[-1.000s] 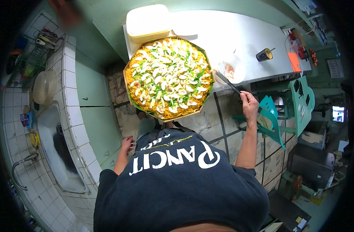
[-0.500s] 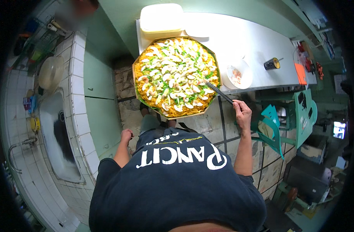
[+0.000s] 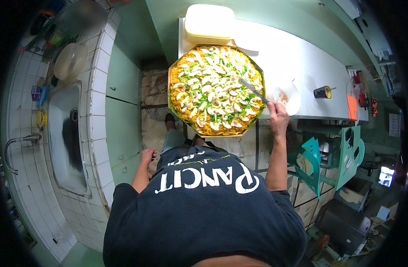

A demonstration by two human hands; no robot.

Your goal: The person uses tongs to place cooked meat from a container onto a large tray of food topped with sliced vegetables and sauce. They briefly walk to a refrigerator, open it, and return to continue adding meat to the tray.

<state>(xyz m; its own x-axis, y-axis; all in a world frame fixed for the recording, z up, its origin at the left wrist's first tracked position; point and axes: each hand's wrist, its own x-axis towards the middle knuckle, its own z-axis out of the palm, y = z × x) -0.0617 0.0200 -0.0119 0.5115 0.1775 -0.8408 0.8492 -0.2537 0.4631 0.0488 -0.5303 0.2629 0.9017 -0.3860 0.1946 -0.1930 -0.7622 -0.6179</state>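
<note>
My right hand (image 3: pixel 278 116) is closed round the handle of a long dark utensil (image 3: pixel 256 92) with a ridged or tined head. Its head touches the food on the right side of a large octagonal tray (image 3: pixel 172 99). Orange noodles (image 3: pixel 192 122) fill the tray, topped with egg slices, green pieces and pale pinkish bits. Just beyond my right hand stands a white bowl (image 3: pixel 294 99) with a little pinkish food in it. My left hand (image 3: pixel 148 155) hangs low beside my body, holding nothing, its fingers loosely bent and apart.
The tray overhangs the front of a white counter (image 3: pixel 319 58). Behind it is a pale lidded tub (image 3: pixel 210 21); a dark cup (image 3: pixel 322 92) stands farther right. A tiled sink (image 3: pixel 61 111) lies left. Green plastic chairs (image 3: pixel 346 153) are at right, and another person's foot (image 3: pixel 169 120) shows below the tray.
The view has shifted, so the counter and tray appear farther right. My right hand has come nearer the tray and bowl, and the utensil's head has moved farther over the food.
</note>
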